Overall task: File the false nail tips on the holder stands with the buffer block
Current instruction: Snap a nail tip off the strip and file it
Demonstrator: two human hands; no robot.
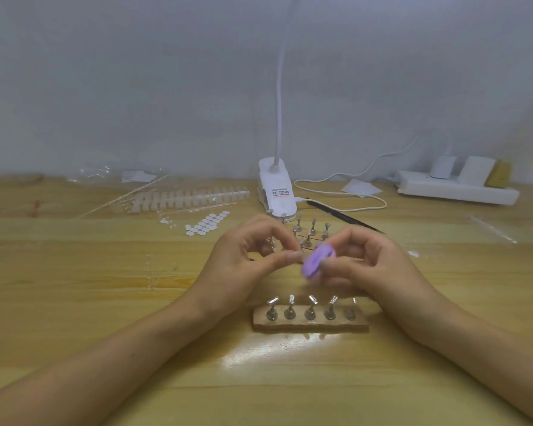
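Forearms (111, 361) meet at centre: left hand (243, 259) pinches 1 small item (298, 255), unidentifiable, steady; right hand (366, 261) grips buffer block (316, 262) against it.

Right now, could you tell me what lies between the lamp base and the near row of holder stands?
Head view: more holder stands, then the left hand and the right hand gripping the purple buffer block.

Dim, even, bluish light; soft glare patch on the wooden table (105, 272) near the viewer; purple buffer block (316, 262) motion-blurred; edges bowed by wide-angle distortion, background soft
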